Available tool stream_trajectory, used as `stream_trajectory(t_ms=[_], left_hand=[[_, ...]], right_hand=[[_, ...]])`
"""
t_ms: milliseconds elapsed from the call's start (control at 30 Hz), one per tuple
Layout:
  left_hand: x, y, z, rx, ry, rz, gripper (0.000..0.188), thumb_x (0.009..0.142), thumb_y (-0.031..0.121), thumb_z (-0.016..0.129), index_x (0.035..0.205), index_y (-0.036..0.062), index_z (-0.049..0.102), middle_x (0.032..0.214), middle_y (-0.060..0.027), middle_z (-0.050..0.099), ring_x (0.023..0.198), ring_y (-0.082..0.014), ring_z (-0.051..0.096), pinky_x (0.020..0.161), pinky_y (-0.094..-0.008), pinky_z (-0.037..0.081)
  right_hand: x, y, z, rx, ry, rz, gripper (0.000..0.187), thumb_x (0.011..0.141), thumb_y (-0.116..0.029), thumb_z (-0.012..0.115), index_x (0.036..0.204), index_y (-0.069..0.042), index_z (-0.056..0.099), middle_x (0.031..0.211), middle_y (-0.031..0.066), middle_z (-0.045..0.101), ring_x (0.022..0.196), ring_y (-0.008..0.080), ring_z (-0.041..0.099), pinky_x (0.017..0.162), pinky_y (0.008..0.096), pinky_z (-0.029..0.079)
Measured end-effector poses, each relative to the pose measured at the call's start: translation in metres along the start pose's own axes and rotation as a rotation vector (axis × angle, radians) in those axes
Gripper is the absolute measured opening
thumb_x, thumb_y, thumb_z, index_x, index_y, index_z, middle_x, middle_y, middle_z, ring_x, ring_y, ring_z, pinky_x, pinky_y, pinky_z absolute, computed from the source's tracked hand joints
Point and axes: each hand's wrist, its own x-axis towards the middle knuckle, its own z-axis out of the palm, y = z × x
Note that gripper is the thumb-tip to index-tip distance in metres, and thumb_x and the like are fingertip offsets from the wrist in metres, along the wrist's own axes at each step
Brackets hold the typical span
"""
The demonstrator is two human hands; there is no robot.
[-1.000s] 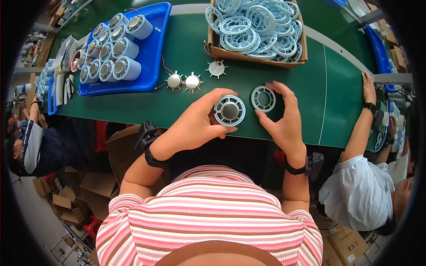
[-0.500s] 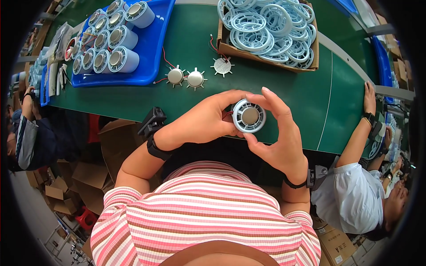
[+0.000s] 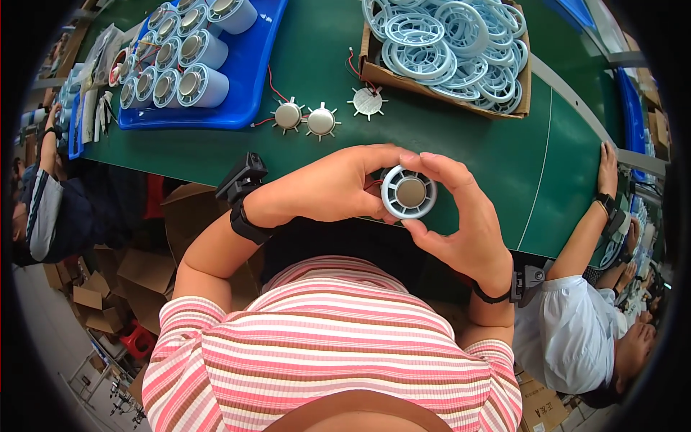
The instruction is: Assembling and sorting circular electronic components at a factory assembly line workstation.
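Note:
Between my hands, over the table's near edge, is a light blue spoked plastic ring with a round metal disc (image 3: 411,192) in its middle. My left hand (image 3: 353,183) grips it from the left, and a bit of red wire shows beside those fingers. The right hand (image 3: 468,216) curves round the other side, thumb at the lower rim and fingertips at the upper rim. What lies beneath the ring is hidden. Farther off on the green table lie two silver discs with radiating tabs (image 3: 288,115) and red wires, plus a paler tabbed disc (image 3: 368,102).
A blue tray (image 3: 245,108) at the far left holds several light blue cups (image 3: 205,88) topped with metal discs. At the back, a cardboard box (image 3: 439,97) is heaped with light blue rings (image 3: 468,36). Another person's hand (image 3: 608,169) rests on the table's right side.
The view has shifted slightly, so the tray, box and discs sit a little differently. Both hands keep the same hold on the ring with its disc.

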Motion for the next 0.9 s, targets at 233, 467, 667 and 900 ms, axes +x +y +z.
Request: stream_trajectory(t_ms=[233, 467, 667, 900], left_hand=[[-0.005, 0.013, -0.014, -0.226, -0.131, -0.105, 0.058, 0.092, 0.005, 0.072, 0.146, 0.0009, 0.049, 0.131, -0.0091, 0.061, 0.103, -0.0171, 0.069, 0.088, -0.0298, 0.059], [-0.006, 0.019, -0.012, -0.427, -0.036, -0.244, 0.059, 0.094, 0.016, 0.076, 0.145, 0.0005, 0.051, 0.131, -0.0095, 0.062, 0.104, -0.0163, 0.069, 0.088, -0.0305, 0.059], [-0.036, 0.029, -0.006, 0.620, 0.330, 0.343, 0.039, 0.093, 0.012, 0.073, 0.131, 0.0064, 0.064, 0.125, -0.0111, 0.065, 0.110, -0.0190, 0.067, 0.095, -0.0414, 0.054], [-0.117, 0.070, -0.102, 1.826, 0.740, 0.312, 0.041, 0.081, 0.000, 0.071, 0.120, 0.0112, 0.068, 0.130, -0.0039, 0.064, 0.123, -0.0254, 0.057, 0.115, -0.0479, 0.030]], right_hand=[[0.002, -0.002, -0.003, -0.028, -0.029, 0.005, 0.076, 0.073, 0.003, 0.083, 0.140, -0.004, 0.050, 0.131, 0.0138, 0.063, 0.121, 0.0287, 0.063, 0.105, 0.0398, 0.050], [0.009, 0.000, 0.003, -0.105, -0.044, -0.116, 0.071, 0.071, 0.002, 0.082, 0.137, -0.007, 0.056, 0.131, 0.0116, 0.061, 0.120, 0.0358, 0.062, 0.109, 0.0494, 0.046], [-0.014, 0.002, -0.002, -0.640, 0.081, -0.043, 0.064, 0.070, 0.002, 0.080, 0.130, -0.011, 0.066, 0.134, 0.0107, 0.059, 0.131, 0.0396, 0.051, 0.113, 0.0516, 0.039], [-0.028, 0.026, -0.077, -0.939, 0.522, 0.167, 0.053, 0.079, 0.001, 0.076, 0.130, -0.010, 0.066, 0.133, 0.0116, 0.061, 0.135, 0.0352, 0.049, 0.112, 0.0448, 0.039]])
